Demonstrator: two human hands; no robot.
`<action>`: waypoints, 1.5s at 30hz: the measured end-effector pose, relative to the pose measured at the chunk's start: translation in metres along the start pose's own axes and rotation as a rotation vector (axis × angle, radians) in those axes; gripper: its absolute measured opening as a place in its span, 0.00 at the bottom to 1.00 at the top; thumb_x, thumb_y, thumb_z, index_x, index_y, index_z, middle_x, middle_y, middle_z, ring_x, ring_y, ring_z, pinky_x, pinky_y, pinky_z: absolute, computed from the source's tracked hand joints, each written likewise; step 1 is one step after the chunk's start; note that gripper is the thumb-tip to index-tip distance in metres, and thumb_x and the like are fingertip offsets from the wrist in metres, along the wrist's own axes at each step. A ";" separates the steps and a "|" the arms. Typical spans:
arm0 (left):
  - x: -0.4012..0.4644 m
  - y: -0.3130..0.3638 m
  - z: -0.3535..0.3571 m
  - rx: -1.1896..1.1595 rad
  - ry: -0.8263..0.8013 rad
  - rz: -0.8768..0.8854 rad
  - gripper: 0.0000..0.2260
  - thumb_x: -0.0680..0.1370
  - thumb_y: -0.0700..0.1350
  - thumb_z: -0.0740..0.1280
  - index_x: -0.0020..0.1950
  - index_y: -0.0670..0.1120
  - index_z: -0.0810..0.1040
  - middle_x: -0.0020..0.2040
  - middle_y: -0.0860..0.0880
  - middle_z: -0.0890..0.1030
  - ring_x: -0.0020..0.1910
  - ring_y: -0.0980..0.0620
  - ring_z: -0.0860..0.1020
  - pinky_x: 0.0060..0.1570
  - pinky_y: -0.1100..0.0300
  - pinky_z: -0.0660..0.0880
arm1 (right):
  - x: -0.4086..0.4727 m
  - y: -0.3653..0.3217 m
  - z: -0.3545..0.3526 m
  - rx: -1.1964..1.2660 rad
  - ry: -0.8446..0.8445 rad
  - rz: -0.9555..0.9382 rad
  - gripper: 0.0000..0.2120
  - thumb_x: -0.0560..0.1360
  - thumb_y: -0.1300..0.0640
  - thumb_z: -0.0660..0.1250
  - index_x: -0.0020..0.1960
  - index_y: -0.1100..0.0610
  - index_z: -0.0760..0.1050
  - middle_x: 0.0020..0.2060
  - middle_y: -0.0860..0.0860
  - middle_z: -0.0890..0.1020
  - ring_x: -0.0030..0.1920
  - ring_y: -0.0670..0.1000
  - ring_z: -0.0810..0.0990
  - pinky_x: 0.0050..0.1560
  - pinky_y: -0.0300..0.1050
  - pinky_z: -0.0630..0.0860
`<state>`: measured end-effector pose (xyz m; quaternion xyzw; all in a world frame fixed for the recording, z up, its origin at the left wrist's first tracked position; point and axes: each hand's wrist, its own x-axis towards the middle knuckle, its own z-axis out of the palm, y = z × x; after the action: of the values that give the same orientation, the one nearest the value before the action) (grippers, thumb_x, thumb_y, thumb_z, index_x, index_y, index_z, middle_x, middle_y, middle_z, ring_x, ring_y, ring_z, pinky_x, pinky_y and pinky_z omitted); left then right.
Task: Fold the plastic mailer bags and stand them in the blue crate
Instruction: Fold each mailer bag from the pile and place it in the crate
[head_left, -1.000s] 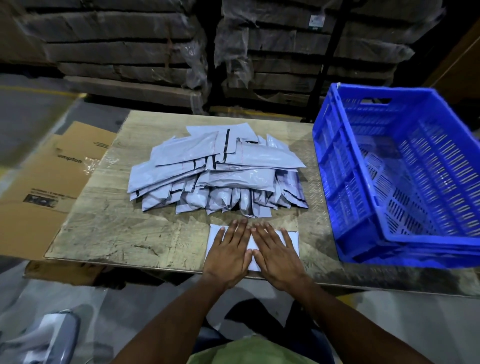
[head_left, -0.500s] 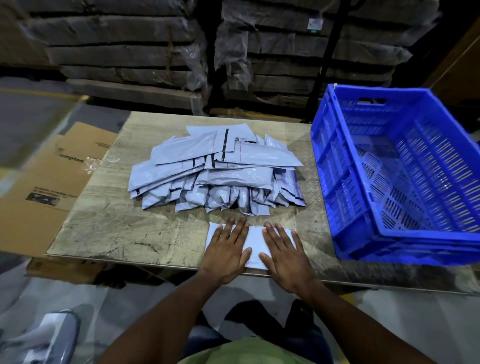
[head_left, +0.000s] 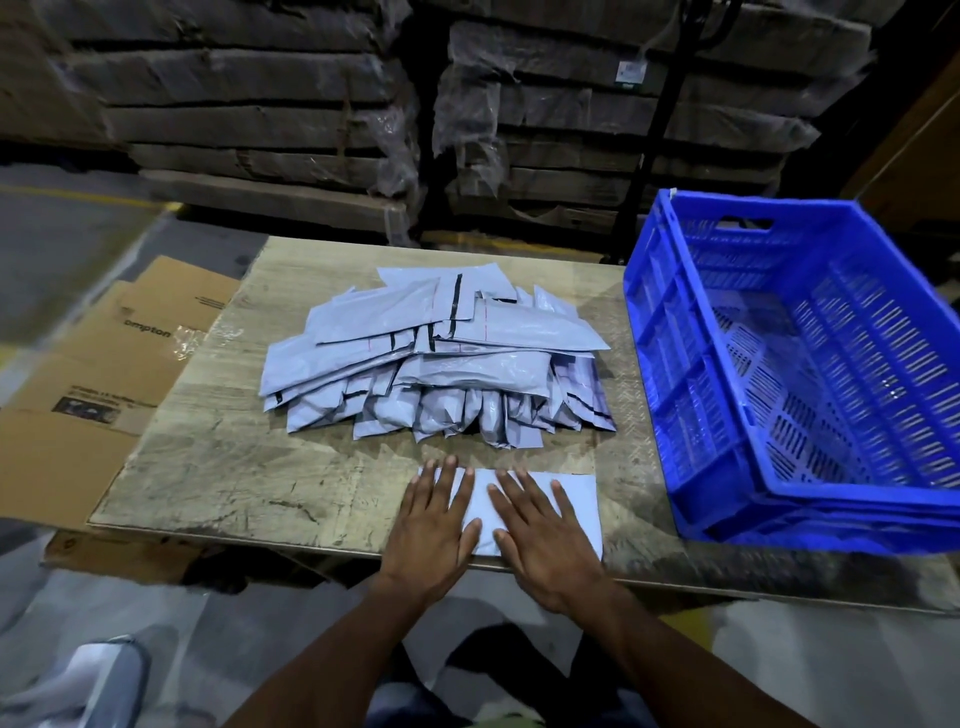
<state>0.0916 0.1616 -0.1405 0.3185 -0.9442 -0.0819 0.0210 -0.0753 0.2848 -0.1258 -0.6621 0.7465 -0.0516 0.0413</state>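
Hands spread apart, left hand (head_left: 434, 525), right hand (head_left: 545, 530), flat on mailer (head_left: 576, 506)

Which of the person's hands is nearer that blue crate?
Right. The right hand lies flat on the folded mailer, on the side toward the blue crate; the left hand lies beyond it, farther away.

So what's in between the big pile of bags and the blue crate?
Nothing: the head view shows only bare wooden tabletop between the pile of mailer bags and the blue crate.
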 end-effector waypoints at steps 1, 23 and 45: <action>0.000 0.000 0.001 0.005 0.011 -0.001 0.29 0.83 0.57 0.52 0.81 0.45 0.63 0.81 0.41 0.62 0.79 0.38 0.63 0.75 0.43 0.60 | -0.001 0.000 0.001 0.006 -0.001 0.006 0.26 0.84 0.44 0.49 0.80 0.52 0.61 0.81 0.49 0.57 0.81 0.51 0.54 0.75 0.60 0.52; 0.010 0.057 -0.010 0.058 -0.018 0.086 0.27 0.84 0.54 0.51 0.77 0.41 0.70 0.78 0.42 0.70 0.79 0.44 0.65 0.75 0.42 0.56 | -0.022 0.033 -0.006 0.079 -0.038 0.159 0.27 0.85 0.41 0.42 0.79 0.48 0.62 0.79 0.47 0.62 0.79 0.52 0.61 0.74 0.57 0.57; -0.005 0.040 -0.009 0.024 -0.049 -0.137 0.25 0.84 0.60 0.50 0.81 0.57 0.65 0.81 0.49 0.65 0.79 0.29 0.59 0.73 0.31 0.60 | -0.006 0.015 -0.013 0.029 -0.121 0.092 0.28 0.83 0.43 0.48 0.81 0.47 0.56 0.81 0.47 0.57 0.80 0.56 0.56 0.73 0.66 0.48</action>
<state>0.0728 0.1951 -0.1249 0.3805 -0.9213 -0.0794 -0.0117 -0.0909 0.2930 -0.1148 -0.6283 0.7714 -0.0204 0.0985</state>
